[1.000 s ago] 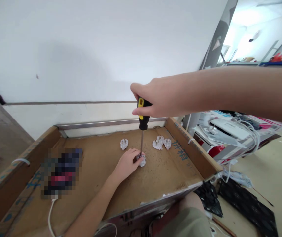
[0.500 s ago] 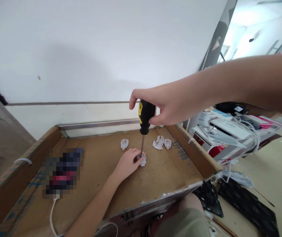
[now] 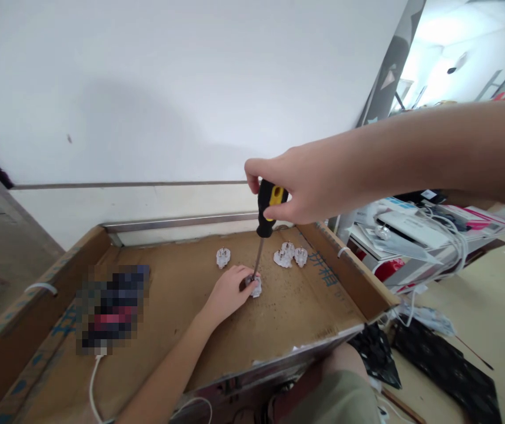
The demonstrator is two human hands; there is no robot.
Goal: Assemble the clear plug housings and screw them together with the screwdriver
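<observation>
On the cardboard's [image 3: 305, 312] right half, the left hand [image 3: 230, 290] pinches a clear piece [image 3: 256, 287] while the right hand [image 3: 295, 182] clasps a screwdriver [image 3: 265, 228], apparently for turning, next needing steadiness.

the cardboard [image 3: 168, 282] bears clear pronged pieces [image 3: 223, 257], a cable [image 3: 92, 386], a blurred object [image 3: 115, 309].

On my feed I note: screwdriver [image 3: 265, 227], smooth metal shaft, matt plastic handle; plug pieces [image 3: 223, 258], glossy plastic, metal pins; table [image 3: 288, 321], matt cardboard; back-edge rail [image 3: 182, 223], metal.
</observation>
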